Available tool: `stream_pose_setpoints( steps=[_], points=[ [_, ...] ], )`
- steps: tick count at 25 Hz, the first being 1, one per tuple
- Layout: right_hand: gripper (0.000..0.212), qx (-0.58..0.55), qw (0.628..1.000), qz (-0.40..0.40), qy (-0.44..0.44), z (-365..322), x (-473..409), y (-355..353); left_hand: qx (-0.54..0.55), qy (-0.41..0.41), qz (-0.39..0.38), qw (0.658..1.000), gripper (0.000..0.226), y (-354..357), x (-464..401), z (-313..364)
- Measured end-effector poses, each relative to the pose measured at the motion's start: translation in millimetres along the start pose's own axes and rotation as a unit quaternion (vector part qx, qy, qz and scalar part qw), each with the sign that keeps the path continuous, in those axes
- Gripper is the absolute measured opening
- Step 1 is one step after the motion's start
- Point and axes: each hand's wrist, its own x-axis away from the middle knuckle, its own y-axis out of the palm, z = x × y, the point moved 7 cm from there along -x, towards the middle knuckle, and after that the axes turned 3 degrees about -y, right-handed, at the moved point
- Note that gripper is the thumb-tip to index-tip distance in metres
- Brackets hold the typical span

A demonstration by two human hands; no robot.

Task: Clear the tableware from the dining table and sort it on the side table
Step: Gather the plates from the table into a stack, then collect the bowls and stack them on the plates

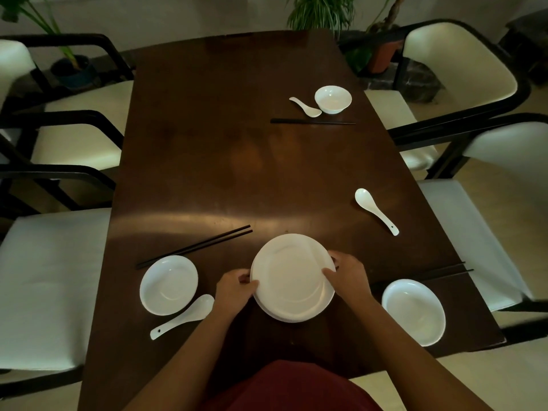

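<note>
You have both hands on a stack of white plates [292, 277] near your end of the dark dining table [225, 161]. Your left hand [235, 287] curls round the stack's left rim, thumb on top, and your right hand [347, 272] grips the right rim the same way. The top plate tilts slightly toward you; how many plates lie beneath it you cannot tell, though at least one more edge shows at the bottom.

Count the rest from that stack. There are three bowls: a shallow bowl [168, 284] just to its left, a second shallow bowl [413, 311] to its right by the table's near right corner, and a small deep bowl [333, 99] far beyond it on the right side.

There are three white spoons. The one [184, 315] left of the stack lies diagonally, handle toward the near left. The one [375, 209] beyond and right of the stack points its handle toward the near right. The third [305, 106] sits just left of the deep bowl, handle toward the far left.

There are three pairs of black chopsticks. One pair [194, 247] runs diagonally from behind the left bowl toward the far side of the stack. Another [312, 122] lies crosswise just in front of the deep bowl. A third [444, 271] lies right of the stack, behind the right bowl, partly hidden in shadow.

Four white-cushioned chairs [44, 286] flank the table, two on each side.
</note>
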Motion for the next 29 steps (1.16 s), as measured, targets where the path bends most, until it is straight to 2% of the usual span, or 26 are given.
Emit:
stream_pose_setpoints(
  steps=[6,9,11,13,15,18,21,25,27,29],
  points=[
    [0.038,0.007,0.999,-0.016,-0.031,-3.6,7.1,4.4,0.006,0.016,-0.004,1.0,0.026,1.2,4.0,-2.9],
    [0.042,0.005,0.999,0.007,-0.034,-4.9,11.6,-2.1,-0.03,0.007,0.011,0.999,0.029,0.7,8.3,2.9],
    [0.043,-0.03,0.998,0.048,-0.025,-2.2,18.6,-17.7,-0.08,0.033,0.064,0.994,0.041,-3.9,15.4,18.6],
    [0.035,-0.067,0.994,0.081,-0.037,5.7,32.4,-37.9,-0.062,0.114,0.126,0.984,0.042,-3.0,36.3,45.8],
    [0.03,-0.072,0.99,0.11,-0.055,23.6,53.0,-61.5,-0.035,0.187,0.1,0.977,0.035,19.8,65.3,75.0],
    [0.028,-0.067,0.985,0.151,-0.06,67.8,82.6,-99.1,-0.029,0.226,0.029,0.973,0.032,74.6,99.8,101.7],
    [0.03,-0.049,0.987,0.15,-0.035,114.1,93.0,-121.9,-0.023,0.216,0.029,0.976,0.033,115.4,113.2,111.8],
    [0.04,-0.043,0.99,0.136,-0.017,157.8,91.0,-129.6,-0.072,0.166,0.026,0.983,0.04,161.9,116.5,109.0],
    [0.047,-0.021,0.994,0.103,-0.024,169.2,87.8,-124.0,-0.105,0.139,0.016,0.985,0.047,182.3,118.9,108.0],
    [0.049,0.016,0.997,0.044,-0.054,170.4,84.2,-111.1,-0.138,0.153,-0.009,0.979,0.051,201.3,123.1,111.5]
  ],
)
